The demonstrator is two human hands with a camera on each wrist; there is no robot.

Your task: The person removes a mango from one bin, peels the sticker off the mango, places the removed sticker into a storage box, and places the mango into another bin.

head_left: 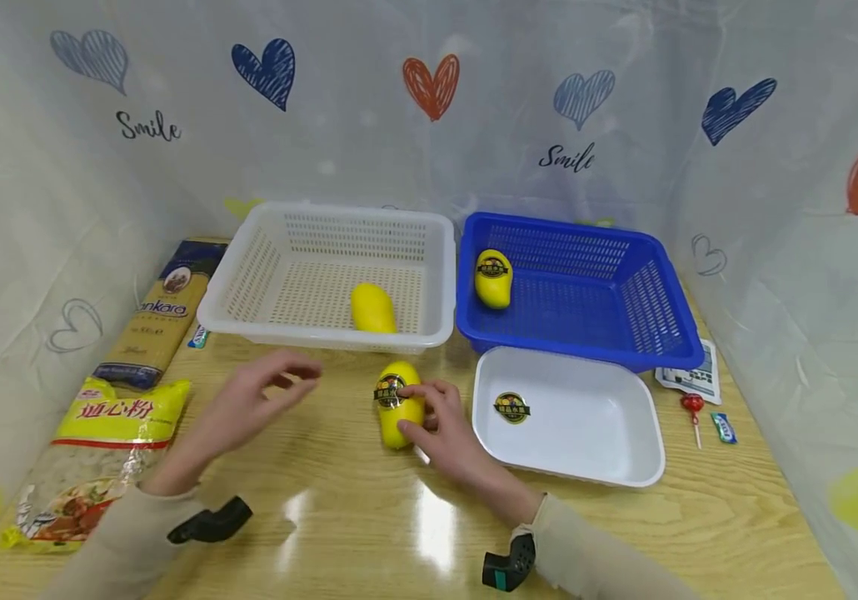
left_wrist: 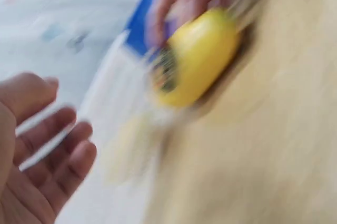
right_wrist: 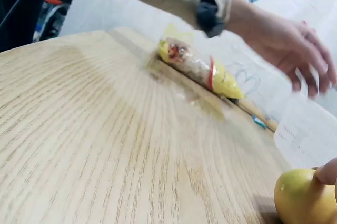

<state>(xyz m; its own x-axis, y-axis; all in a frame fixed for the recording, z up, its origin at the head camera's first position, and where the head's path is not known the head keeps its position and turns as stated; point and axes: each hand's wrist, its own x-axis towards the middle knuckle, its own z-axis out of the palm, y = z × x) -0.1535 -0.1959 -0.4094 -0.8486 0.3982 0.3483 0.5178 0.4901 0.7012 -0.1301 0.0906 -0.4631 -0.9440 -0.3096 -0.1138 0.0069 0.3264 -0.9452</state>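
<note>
A yellow mango (head_left: 396, 404) with a round dark sticker lies on the wooden table (head_left: 339, 508); my right hand (head_left: 440, 421) grips it from the right side, fingers curled over it. It shows blurred in the left wrist view as the mango (left_wrist: 197, 58) and at the lower right corner as the mango (right_wrist: 305, 197). My left hand (head_left: 267, 392) hovers just left of it with fingers relaxed, holding nothing. A second mango (head_left: 373, 307) lies in the white basket (head_left: 249, 275). A third mango (head_left: 493, 277) with a sticker sits in the blue basket (head_left: 669, 333).
A white tray (head_left: 609, 450) holding a loose sticker (head_left: 511, 407) sits right of the hands. Pasta packets (head_left: 99, 442) and a spaghetti box (head_left: 162, 312) lie along the left. A lollipop (head_left: 693, 407), a candy (head_left: 725, 427) and a sachet lie at the right. Curtain walls surround the table.
</note>
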